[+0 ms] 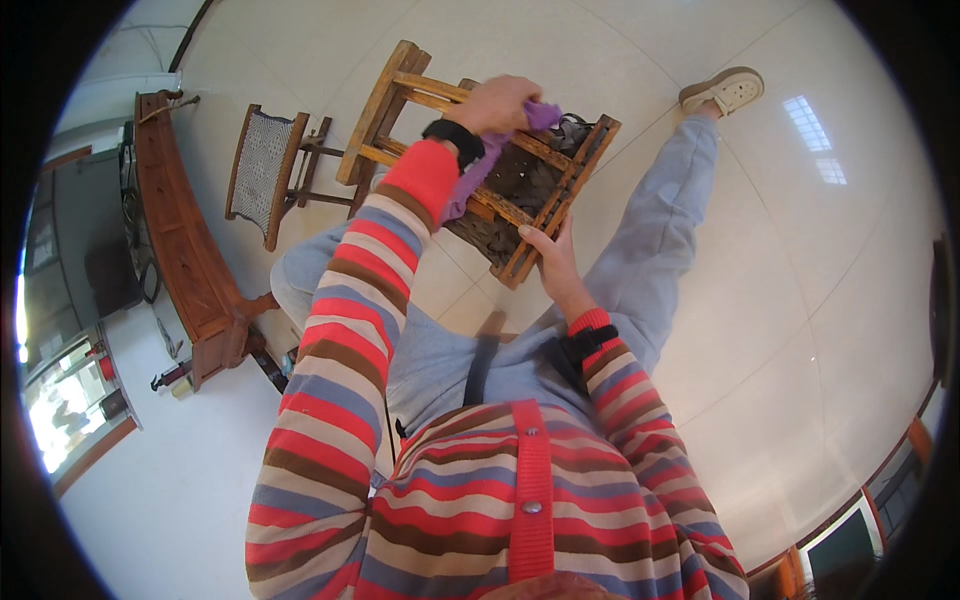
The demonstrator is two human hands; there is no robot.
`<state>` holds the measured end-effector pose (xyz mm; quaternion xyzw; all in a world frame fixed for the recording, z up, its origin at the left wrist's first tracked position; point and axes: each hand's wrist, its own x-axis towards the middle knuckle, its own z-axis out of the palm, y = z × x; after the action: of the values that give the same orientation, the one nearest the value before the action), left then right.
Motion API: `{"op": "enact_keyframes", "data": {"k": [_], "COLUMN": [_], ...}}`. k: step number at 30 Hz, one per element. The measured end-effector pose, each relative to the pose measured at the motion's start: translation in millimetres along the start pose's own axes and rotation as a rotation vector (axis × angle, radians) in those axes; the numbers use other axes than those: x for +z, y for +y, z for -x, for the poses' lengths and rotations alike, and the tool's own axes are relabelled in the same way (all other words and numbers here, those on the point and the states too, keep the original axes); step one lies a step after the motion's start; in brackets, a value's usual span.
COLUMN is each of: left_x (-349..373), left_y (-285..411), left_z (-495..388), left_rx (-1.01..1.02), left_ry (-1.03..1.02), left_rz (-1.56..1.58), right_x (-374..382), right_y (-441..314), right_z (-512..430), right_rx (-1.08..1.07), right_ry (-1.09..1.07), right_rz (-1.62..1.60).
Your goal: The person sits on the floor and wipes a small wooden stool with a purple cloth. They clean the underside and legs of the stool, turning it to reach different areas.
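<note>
A small wooden folding stool (409,142) with a seat of dark woven straps (525,176) is tipped over in front of me, between my legs. Its legs point to the upper left, and the seat's underside partly shows behind the wooden rails. A purple cloth (480,176) is bunched in my left hand (495,103), which presses near the stool's rungs; one end hangs down across the frame. My right hand (555,259) grips the seat-end rail, its thumb over the near side. The left fingers are mostly hidden behind the back of the hand.
Another folding stool (262,172) with a patterned woven seat stands to the left. Beyond it is a long brown wooden cabinet (180,247), with a dark television screen (82,232) behind. Pale tiles (787,247) cover the floor. My foot in a cream clog (724,90) is at the upper right.
</note>
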<state>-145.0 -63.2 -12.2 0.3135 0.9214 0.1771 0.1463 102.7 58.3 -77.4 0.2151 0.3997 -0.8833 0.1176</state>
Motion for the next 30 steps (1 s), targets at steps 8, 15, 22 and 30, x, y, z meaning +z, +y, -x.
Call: {"op": "enact_keyframes", "data": {"k": [8, 15, 22, 30], "left_x": [25, 22, -22, 26], "left_y": [53, -27, -116, -29], "left_z": [11, 52, 64, 63], "left_rx": [-0.065, -0.141, -0.536, -0.089], "left_ry": [0.170, 0.536, 0.600, 0.483], "left_rz": [-0.032, -0.024, -0.285, -0.014], "right_x": [2, 2, 2, 6], "right_y": [-1, 0, -3, -13], "right_z": [0, 2, 5, 7], "right_rx": [-0.020, -0.004, 0.006, 0.029], "right_ry": [-0.011, 0.018, 0.001, -0.025], "right_rz": [0.000, 0.009, -0.009, -0.044]}}
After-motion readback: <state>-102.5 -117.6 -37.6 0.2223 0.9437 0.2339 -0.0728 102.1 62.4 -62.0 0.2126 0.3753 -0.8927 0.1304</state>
